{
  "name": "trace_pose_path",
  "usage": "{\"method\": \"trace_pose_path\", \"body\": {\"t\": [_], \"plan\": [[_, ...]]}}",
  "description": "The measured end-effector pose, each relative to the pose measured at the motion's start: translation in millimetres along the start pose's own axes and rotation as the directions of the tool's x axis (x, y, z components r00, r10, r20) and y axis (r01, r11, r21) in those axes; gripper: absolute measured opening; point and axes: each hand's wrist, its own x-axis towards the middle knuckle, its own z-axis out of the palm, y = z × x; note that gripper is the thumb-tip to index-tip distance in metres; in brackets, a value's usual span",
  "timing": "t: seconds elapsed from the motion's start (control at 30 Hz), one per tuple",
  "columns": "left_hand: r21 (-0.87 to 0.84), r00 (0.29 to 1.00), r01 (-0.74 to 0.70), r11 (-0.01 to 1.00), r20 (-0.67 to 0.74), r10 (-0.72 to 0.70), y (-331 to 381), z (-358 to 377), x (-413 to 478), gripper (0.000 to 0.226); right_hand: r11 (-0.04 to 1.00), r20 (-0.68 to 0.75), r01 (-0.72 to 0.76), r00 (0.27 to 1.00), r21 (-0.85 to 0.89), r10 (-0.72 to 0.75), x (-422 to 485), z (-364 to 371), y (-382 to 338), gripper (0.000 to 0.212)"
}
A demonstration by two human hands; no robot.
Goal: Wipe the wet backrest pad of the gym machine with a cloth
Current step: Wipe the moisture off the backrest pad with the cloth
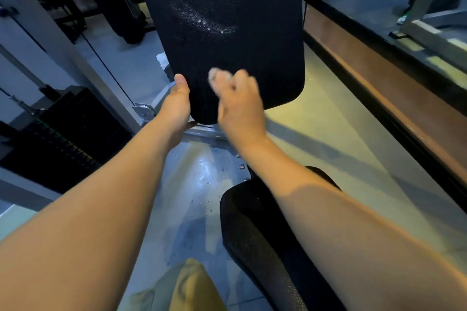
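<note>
Two hands at the lower end of the backrest pad, one steadying, one with the cloth.

The left hand (177,101) grips the pad's lower left edge, thumb on the front face and fingers hidden behind. The right hand (240,108), blurred, has its fingers curled round a small pale cloth (217,75) held against the lower part of the black backrest pad (222,7). The pad stands upright ahead of the person, and wet streaks and droplets glisten across its middle. A black seat (252,235) lies under the right forearm. A dark weight stack (63,139) stands to the left on the grey floor (192,184).
</note>
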Motion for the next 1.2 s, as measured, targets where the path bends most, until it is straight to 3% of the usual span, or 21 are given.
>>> {"method": "trace_pose_path", "body": {"t": [0.07, 0.13, 0.23, 0.3, 0.37, 0.47, 0.67, 0.83, 1.03, 1.1, 1.2], "plan": [[0.015, 1.000, 0.016, 1.000, 0.003, -0.016, 2, -2, -1, 0.058, 0.987, 0.239, 0.155, 0.958, 0.029, -0.158, -26, 2, -9, 0.052], [0.040, 1.000, 0.027, 0.999, 0.003, -0.028, 2, -5, 0, 0.068, 0.984, 0.323, 0.159, 0.930, 0.078, -0.176, -30, -5, 1, 0.050], [0.052, 1.000, 0.020, 0.998, 0.011, -0.020, 2, -5, -2, 0.066, 0.981, 0.125, -0.059, 0.991, 0.185, 0.036, -1, -24, 20, 0.042], [0.034, 1.000, 0.020, 0.999, 0.017, -0.021, 2, -3, -1, 0.065, 0.956, 0.078, -0.252, 0.967, 0.150, 0.243, 21, -36, 32, 0.029], [0.023, 1.000, 0.025, 0.999, 0.011, -0.026, 1, -3, 0, 0.064, 0.934, 0.025, -0.349, 0.937, 0.079, 0.348, 28, -40, 35, 0.021], [0.028, 1.000, 0.029, 0.999, 0.009, -0.029, 2, -3, 1, 0.063, 0.960, -0.072, -0.276, 0.957, 0.054, 0.280, 20, -36, 29, 0.022], [0.030, 1.000, 0.011, 1.000, 0.026, -0.011, 0, -2, 2, 0.064, 0.988, -0.083, -0.150, 0.985, 0.035, 0.152, 3, -15, 30, 0.033], [0.038, 0.999, 0.005, 0.999, 0.033, -0.006, -2, -3, 6, 0.065, 0.999, -0.094, -0.046, 0.994, 0.011, 0.047, 14, -23, 41, 0.025], [0.046, 0.999, -0.027, 0.999, 0.044, 0.025, -6, -4, 10, 0.062, 0.935, -0.257, -0.328, 0.900, 0.135, 0.353, 44, -32, 56, 0.036], [0.045, 0.998, -0.033, 0.998, 0.051, 0.031, -7, -4, 12, 0.062, 0.957, -0.226, -0.241, 0.935, 0.161, 0.273, 36, -12, 30, 0.043], [0.029, 0.996, -0.024, 0.999, 0.087, 0.021, -9, -10, 16, 0.064, 0.993, -0.012, -0.014, 1.000, 0.118, 0.015, 6, 11, -14, 0.042]]}}
